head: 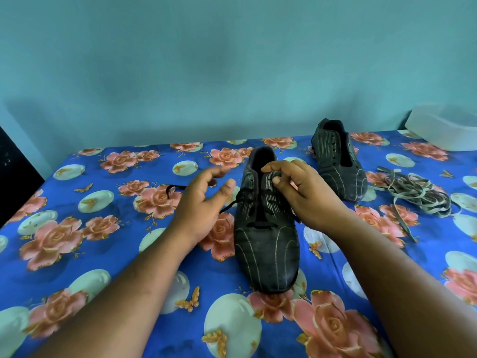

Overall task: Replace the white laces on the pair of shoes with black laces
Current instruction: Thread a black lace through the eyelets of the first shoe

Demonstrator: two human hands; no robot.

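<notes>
Lacing half done: near shoe [267, 241] on bed [108, 254] part-threaded with black lace [254, 224]; right hand [300, 195] pinched upper eyelet flap, left hand [204, 200] spread, nothing held. Far shoe [339, 161] laceless. Removed white laces [418, 195] heaped beside it.

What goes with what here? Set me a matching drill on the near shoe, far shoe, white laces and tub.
Things:
1. near shoe
2. far shoe
3. white laces
4. tub

States:
A. loose heap on the bedsheet, right of the shoes
B. partly laced in black, right hand on its eyelets
C. at the far right corner, by the wall
D. no lace in it, eyelets bare

Pairs: 1-B, 2-D, 3-A, 4-C
</notes>
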